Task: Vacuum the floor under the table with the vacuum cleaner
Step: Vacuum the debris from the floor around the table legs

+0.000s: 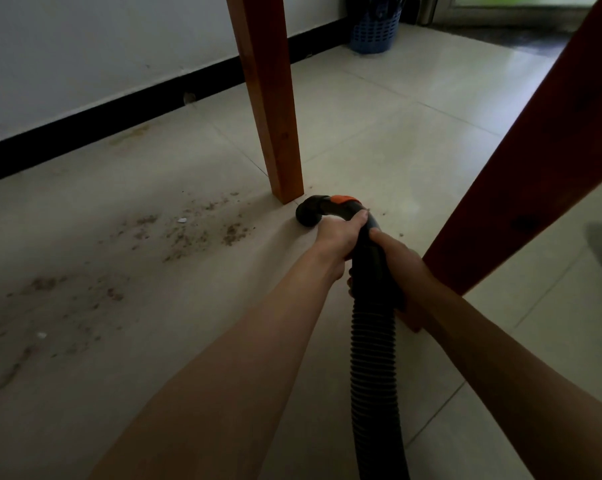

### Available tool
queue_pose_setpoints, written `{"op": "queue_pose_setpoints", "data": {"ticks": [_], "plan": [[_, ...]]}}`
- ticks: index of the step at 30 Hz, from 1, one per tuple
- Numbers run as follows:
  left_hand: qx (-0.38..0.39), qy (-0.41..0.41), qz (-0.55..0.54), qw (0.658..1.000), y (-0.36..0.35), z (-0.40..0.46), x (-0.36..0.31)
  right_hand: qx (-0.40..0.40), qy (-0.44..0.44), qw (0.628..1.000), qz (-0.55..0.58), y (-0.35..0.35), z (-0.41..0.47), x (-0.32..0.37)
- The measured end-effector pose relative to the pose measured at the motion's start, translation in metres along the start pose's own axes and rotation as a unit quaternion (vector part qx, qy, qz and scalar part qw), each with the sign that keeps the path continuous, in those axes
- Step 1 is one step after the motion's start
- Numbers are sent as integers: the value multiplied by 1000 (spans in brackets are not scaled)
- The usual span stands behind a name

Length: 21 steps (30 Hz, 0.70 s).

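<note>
A black ribbed vacuum hose (374, 358) runs up from the bottom of the view to a curved black handle with an orange button (341, 199). Its open black nozzle end (308, 213) points down at the pale tiled floor beside the foot of a wooden table leg (275, 109). My left hand (339, 237) grips the handle near the bend. Just behind it, my right hand (401, 271) wraps the hose cuff. Brown crumbs and dirt (192, 230) lie scattered on the floor left of the nozzle, with more dirt (60, 306) toward the left edge.
A second, darker wooden table leg (535, 157) slants across the right side, close to my right hand. A white wall with a black skirting board (102, 116) borders the floor on the left. A blue plastic basket (374, 32) stands far back by the wall.
</note>
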State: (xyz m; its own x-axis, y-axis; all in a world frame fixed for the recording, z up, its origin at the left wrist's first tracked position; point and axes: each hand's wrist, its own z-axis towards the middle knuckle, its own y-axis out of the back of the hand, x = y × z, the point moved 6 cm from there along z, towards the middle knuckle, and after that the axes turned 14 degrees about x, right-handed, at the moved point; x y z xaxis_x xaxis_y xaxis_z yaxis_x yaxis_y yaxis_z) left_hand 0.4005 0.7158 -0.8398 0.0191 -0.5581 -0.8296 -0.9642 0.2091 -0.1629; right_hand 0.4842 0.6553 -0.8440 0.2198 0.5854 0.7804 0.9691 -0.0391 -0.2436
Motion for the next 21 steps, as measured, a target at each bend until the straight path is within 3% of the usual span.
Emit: {"op": "queue_pose_setpoints", "data": {"ticks": [9, 17, 21], "plan": [[-27, -11, 15, 999, 16, 10, -9, -16, 54, 997, -47, -22, 17, 9], [-26, -21, 7, 999, 24, 14, -14, 27, 32, 999, 5, -25, 23, 10], [-14, -13, 20, 1000, 19, 15, -10, 7, 50, 998, -38, -19, 20, 8]]}}
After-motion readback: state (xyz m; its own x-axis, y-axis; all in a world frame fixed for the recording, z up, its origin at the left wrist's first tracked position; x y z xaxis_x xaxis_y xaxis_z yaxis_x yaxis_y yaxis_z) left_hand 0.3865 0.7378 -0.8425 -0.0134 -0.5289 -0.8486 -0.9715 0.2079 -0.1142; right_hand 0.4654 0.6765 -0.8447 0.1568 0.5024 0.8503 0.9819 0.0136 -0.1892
